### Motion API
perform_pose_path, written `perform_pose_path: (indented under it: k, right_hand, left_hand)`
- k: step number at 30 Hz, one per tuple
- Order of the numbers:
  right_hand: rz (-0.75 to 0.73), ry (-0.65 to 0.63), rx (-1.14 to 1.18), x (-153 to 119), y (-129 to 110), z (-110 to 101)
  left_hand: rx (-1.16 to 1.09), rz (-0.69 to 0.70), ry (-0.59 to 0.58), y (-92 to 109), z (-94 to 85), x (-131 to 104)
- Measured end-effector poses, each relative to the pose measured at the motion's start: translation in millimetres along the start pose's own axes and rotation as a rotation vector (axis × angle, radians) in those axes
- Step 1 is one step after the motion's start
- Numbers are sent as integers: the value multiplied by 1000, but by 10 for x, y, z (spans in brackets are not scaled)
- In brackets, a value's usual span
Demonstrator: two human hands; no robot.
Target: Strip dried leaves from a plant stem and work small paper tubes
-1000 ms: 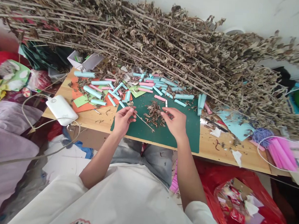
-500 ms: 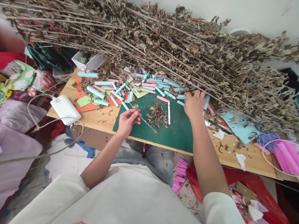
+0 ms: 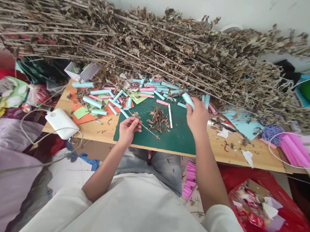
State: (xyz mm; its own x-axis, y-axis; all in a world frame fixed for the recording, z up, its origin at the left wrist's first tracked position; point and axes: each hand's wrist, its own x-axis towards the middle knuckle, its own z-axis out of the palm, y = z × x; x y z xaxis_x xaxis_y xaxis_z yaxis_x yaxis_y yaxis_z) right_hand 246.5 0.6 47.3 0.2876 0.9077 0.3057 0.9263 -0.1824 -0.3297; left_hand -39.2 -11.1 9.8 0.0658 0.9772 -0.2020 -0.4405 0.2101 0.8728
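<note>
At mid-frame, left hand (image 3: 128,129) pinches a stem (image 3: 149,130), likely for its thinness; right hand (image 3: 198,114) clasps a blue roll (image 3: 187,99).

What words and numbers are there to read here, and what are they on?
No words or numbers can be read.
White device: a round mark, too small to make out.
Wrappers in the red bag: any print is too small and blurred.
Blue roll in the right hand: no writing shows.

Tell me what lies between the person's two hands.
The head view shows part of the held twig, a dry leaf pile and a white stick on the green mat.
</note>
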Motion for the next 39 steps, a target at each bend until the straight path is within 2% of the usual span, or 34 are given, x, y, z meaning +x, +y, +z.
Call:
perform_pose_path:
  k: [3,6,10,14,20,24,26,28,31,35,37,39]
  right_hand:
    - [-7,29,105,-18,-61,47]
    - [-84,20,162,53,-232,83]
    - [-245,-92,225,278,-631,196]
    - [-383,-214,277,592,-1114,428]
    - [-463,-295,362,950,-1777,862]
    - [-483,-309,395,1010,-2000,1016]
    - [-449,-273,403,1012,-1944,993]
    - [-395,-210,404,1002,-1736,892]
    - [-302,-137,361,947,-1172,624]
    - [-65,-83,151,763,-296,243]
    - [-13,-147,51,633,3,140]
    - [-28,-204,-32,502,149,118]
  left_hand:
    - [8,5,-2,-11,-4,-3]
    - [17,9,4,-26,-15,-2]
    - [23,11,7,-39,-20,-4]
    - [22,16,-2,-43,-13,-14]
    - [59,3,2,-46,-11,-22]
    - [74,6,-5,-43,-21,-25]
    - [77,6,-9,-43,-26,-29]
    - [74,4,-15,-46,-29,-33]
    - [68,14,-22,-53,-27,-34]
    - [94,21,-21,-57,-18,-29]
    - [96,22,-20,-58,-15,-26]
    - [88,28,-20,-62,-14,-24]
